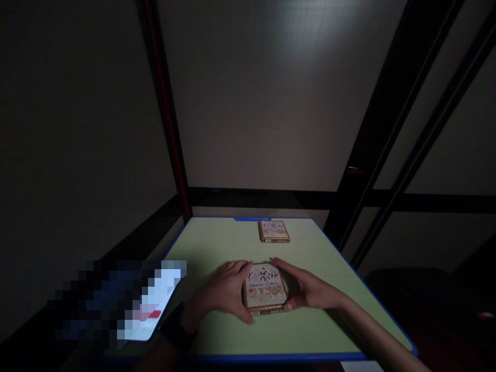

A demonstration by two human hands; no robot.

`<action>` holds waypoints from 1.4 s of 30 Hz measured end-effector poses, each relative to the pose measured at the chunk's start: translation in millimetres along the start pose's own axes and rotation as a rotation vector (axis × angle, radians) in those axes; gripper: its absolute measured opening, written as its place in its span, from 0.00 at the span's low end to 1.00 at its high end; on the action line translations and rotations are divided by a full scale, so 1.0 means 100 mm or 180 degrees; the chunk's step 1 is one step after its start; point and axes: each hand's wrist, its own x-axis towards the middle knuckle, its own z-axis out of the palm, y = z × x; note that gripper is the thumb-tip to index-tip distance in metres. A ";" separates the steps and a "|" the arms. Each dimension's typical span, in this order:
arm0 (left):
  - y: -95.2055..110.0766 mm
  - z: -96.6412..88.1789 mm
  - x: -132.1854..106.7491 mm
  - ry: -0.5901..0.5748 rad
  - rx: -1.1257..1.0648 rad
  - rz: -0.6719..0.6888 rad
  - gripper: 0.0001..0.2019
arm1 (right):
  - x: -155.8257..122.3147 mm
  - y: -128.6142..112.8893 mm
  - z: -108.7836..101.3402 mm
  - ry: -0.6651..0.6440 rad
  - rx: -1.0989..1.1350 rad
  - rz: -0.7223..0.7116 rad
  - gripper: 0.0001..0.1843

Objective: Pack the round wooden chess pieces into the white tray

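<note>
A flat Chinese chess box with dark lettering and an orange-brown edge lies on the pale green table. My left hand grips its left side, thumb at the near corner and fingers at the far corner. Across from it, my right hand clasps the right side in the same way, thumb near and fingers far. The box's lid faces up between both hands. A dark band circles my left wrist.
A second, matching Chinese chess box lies near the table's far edge. At the left edge is a bright, partly blurred-out screen. Blue trim borders the table. Behind it stands a wall with dark beams.
</note>
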 end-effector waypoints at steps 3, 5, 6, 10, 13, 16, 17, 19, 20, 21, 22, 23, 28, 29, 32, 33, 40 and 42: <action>0.03 0.02 -0.01 0.0078 0.0064 0.0061 0.53 | 0.02 -0.06 0.08 0.0106 0.0700 0.0284 0.49; 0.03 0.04 -0.01 0.0188 0.0062 0.0061 0.50 | 0.03 -0.08 0.15 0.0190 0.1300 0.0552 0.46; 0.04 0.05 -0.02 0.0253 0.0053 0.0058 0.49 | 0.04 -0.08 0.18 0.0248 0.1545 0.0662 0.44; 0.07 0.08 -0.04 0.0388 0.0033 -0.0018 0.47 | 0.03 -0.12 0.24 0.0639 0.2004 0.1039 0.44; 0.09 0.09 -0.07 0.0359 -0.0062 -0.0023 0.48 | 0.01 -0.18 0.27 0.0664 0.2067 0.1351 0.44; 0.07 0.11 -0.07 0.0446 -0.0183 0.0022 0.50 | 0.01 -0.20 0.32 0.0613 0.2184 0.1459 0.48; 0.05 0.12 -0.05 0.0507 -0.0214 0.0008 0.51 | 0.02 -0.19 0.33 0.0717 0.2252 0.1462 0.51; -0.01 0.14 0.03 0.0657 -0.0306 -0.0024 0.53 | 0.07 -0.14 0.32 0.1062 0.2381 0.1446 0.54; -0.04 0.14 0.11 0.0751 -0.0390 -0.0024 0.54 | 0.11 -0.11 0.28 0.1237 0.2419 0.1427 0.54; -0.08 0.14 0.21 0.0860 -0.0513 0.0005 0.54 | 0.16 -0.08 0.22 0.1392 0.2438 0.1401 0.53; -0.11 0.13 0.33 0.1034 -0.0691 0.0006 0.52 | 0.22 -0.04 0.14 0.1506 0.2438 0.1373 0.50; -0.14 0.12 0.47 0.1239 -0.0873 -0.0012 0.51 | 0.29 0.01 0.04 0.1594 0.2422 0.1334 0.47; -0.31 0.12 1.22 0.1538 -0.1769 -0.0106 0.34 | 0.75 0.28 -0.51 0.1827 0.2194 0.1202 0.35; -0.34 0.14 1.33 0.1537 -0.1846 -0.0234 0.31 | 0.83 0.35 -0.58 0.1827 0.2016 0.1188 0.32; -0.39 0.19 1.52 0.1466 -0.1810 -0.0392 0.27 | 1.01 0.53 -0.72 0.1723 0.1357 0.1227 0.26; -0.40 0.21 1.55 0.1439 -0.1738 -0.0394 0.26 | 1.05 0.58 -0.74 0.1695 0.1183 0.1265 0.25; -0.37 0.29 1.52 0.1386 -0.1343 -0.0613 0.23 | 1.07 0.90 -0.86 0.1910 0.0103 0.1484 0.17; -0.35 0.30 1.51 0.1406 -0.1314 -0.0713 0.21 | 1.06 0.97 -0.83 0.2030 -0.0059 0.1462 0.20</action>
